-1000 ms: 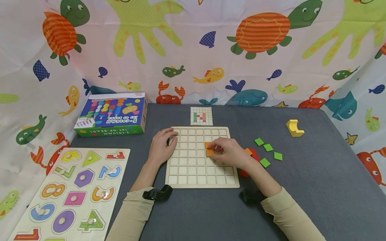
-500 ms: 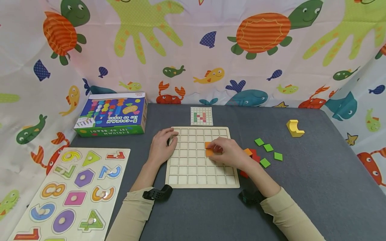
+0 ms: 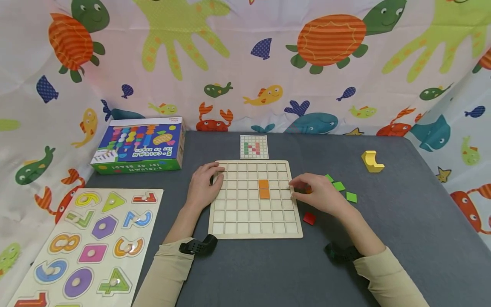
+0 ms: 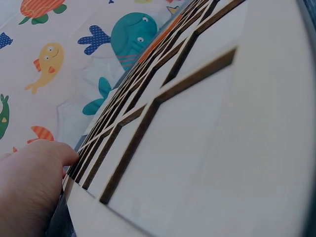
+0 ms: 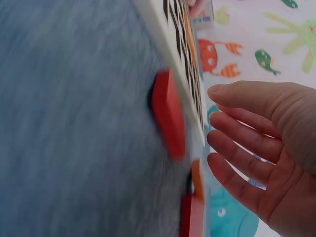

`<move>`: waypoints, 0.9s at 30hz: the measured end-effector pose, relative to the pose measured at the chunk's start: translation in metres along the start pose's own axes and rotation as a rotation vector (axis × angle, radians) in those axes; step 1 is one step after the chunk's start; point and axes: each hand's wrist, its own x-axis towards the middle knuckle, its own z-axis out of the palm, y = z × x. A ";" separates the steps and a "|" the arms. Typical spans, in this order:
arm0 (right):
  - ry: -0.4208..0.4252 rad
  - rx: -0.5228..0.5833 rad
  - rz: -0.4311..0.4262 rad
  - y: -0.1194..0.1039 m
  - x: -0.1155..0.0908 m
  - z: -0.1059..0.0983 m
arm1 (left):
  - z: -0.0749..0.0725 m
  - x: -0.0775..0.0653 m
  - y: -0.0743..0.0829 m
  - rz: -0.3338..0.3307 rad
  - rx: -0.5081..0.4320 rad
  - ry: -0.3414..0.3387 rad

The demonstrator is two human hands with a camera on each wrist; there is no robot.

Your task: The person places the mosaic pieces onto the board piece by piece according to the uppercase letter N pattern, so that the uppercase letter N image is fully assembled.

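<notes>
One number-and-shape puzzle (image 3: 122, 231) sits far left, a blue box (image 3: 138, 147) beyond it. Next, your left hand (image 3: 203, 187): relaxed fingers along the grid board's left edge, clamped on nothing. On that grid board (image 3: 255, 236), two orange tiles (image 3: 263, 183) share one column, right of centre; the pattern card (image 3: 253, 147) lies just past the far rim. Now your right hand (image 3: 321, 194), fingertips by the right rim, thumb and fingers apart, nothing between them! A red tile (image 3: 309, 218) lies below it, towards your body; a loose orange tile (image 5: 197, 181) is partly hidden under it; green tiles (image 3: 351, 197) spread rightward past the knuckles. Square pieces, no long axis, and your right hand's clearly nearer. Rightmost, well apart: the yellow block (image 3: 372, 165).
</notes>
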 end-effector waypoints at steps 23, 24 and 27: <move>0.011 -0.080 0.004 0.027 -0.031 -0.019 | 0.000 0.000 0.000 -0.009 -0.001 0.004; 0.013 -0.078 0.006 0.028 -0.031 -0.018 | 0.000 0.000 0.000 -0.009 -0.001 0.004; 0.032 -0.080 0.008 0.027 -0.029 -0.017 | 0.000 0.000 -0.001 -0.007 0.000 0.003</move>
